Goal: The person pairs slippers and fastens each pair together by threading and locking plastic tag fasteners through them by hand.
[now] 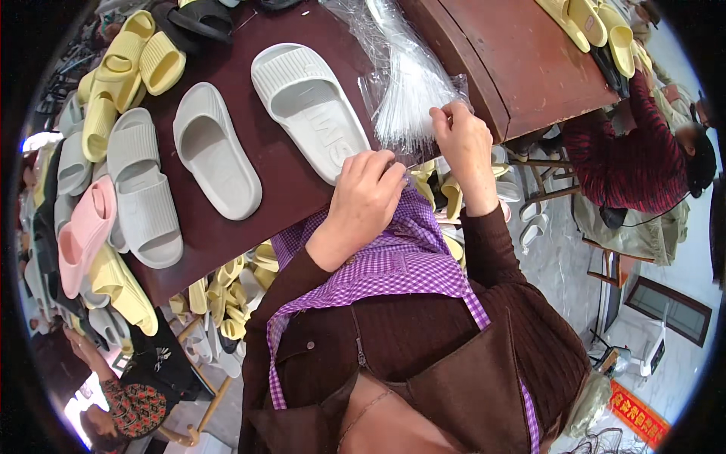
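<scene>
A light grey slipper (318, 113) with a ribbed strap lies on the dark red table, its heel toward me. My left hand (359, 200) is beside that heel at the table's near edge, fingers curled; something small and dark shows at the fingertips, too small to name. To its right, my right hand (465, 147) is raised with thumb and fingers drawn together; what they hold, if anything, is hidden. Just beyond it, a bundle of thin white plastic strips (408, 98) spreads out of a clear plastic bag (367, 30). A second grey slipper (215, 151) lies farther left.
Grey slippers (144, 189), a pink slipper (87, 238) and yellow slippers (121, 68) crowd the table's left side. More yellow slippers (234, 295) are piled below. A brown-red table (522, 68) adjoins at right. Two people work nearby, one at right (628, 163), one at lower left (132, 401).
</scene>
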A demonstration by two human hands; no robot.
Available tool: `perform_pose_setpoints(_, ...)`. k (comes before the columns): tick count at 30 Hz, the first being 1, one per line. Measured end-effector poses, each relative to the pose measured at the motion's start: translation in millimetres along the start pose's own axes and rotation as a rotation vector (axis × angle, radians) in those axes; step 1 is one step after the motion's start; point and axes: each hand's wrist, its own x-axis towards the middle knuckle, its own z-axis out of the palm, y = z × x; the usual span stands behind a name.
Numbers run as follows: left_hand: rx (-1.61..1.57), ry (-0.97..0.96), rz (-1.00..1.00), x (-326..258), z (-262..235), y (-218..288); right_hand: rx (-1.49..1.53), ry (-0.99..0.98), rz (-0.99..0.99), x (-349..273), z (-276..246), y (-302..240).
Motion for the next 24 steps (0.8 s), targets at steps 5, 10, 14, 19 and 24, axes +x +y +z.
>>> perform_pose_setpoints(5,-0.008,0.001,0.004,0.6,0.0,0.1,-0.015,0.011,-0.025,-0.2,-2.6,4.8)
perform_pose_setpoints(10,-0.017,0.014,-0.013,2.3,-3.8,-0.2,0.094,-0.082,-0.117,-16.1,-19.4,3.3)
perform_pose_setpoints(14,-0.087,0.080,0.003,15.1,-11.5,2.3,0.364,-0.315,-0.186,-37.5,-44.9,-5.5)
perform_pose_setpoints(19,-0.284,0.040,0.141,24.9,-9.1,-1.7,0.717,-0.727,-0.260,-44.2,-89.4,-18.0)
perform_pose_setpoints(24,-0.530,0.000,0.107,18.4,5.6,-14.4,0.935,-0.901,-0.299,-40.4,-92.2,-6.0)
